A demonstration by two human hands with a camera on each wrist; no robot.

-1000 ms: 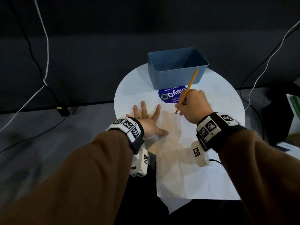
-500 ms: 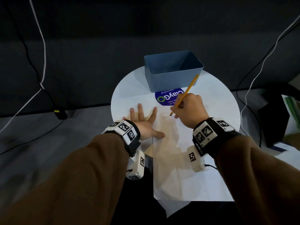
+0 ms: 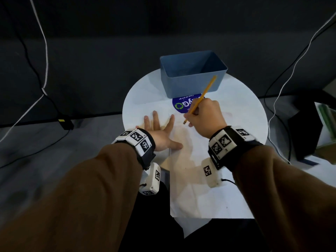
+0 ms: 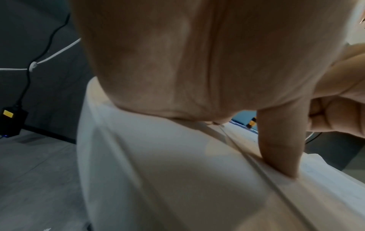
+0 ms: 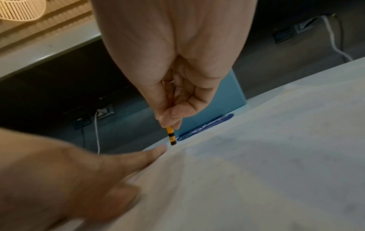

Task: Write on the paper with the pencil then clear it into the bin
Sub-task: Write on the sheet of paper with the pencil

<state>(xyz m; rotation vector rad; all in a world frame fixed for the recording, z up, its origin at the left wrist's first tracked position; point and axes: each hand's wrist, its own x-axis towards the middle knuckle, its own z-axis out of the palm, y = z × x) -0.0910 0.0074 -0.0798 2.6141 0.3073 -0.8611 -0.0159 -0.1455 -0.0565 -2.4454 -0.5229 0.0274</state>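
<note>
Round and white, the tabletop [image 3: 138, 99] carries one paper [image 3: 209, 193] pinned at its left edge by the spread left hand [image 3: 161, 135], while the right hand [image 3: 204, 117] pinches one pencil [image 3: 201, 98], tip down-left at the sheet's far edge, shaft slanting toward the single bin [image 3: 190, 84] just beyond.

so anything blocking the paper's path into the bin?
Nothing visible does. The bin stands open-topped just past the far edge of the paper, with only a flat blue sticker between them. For now the left hand presses the paper flat and the right hand holds the pencil.
</note>
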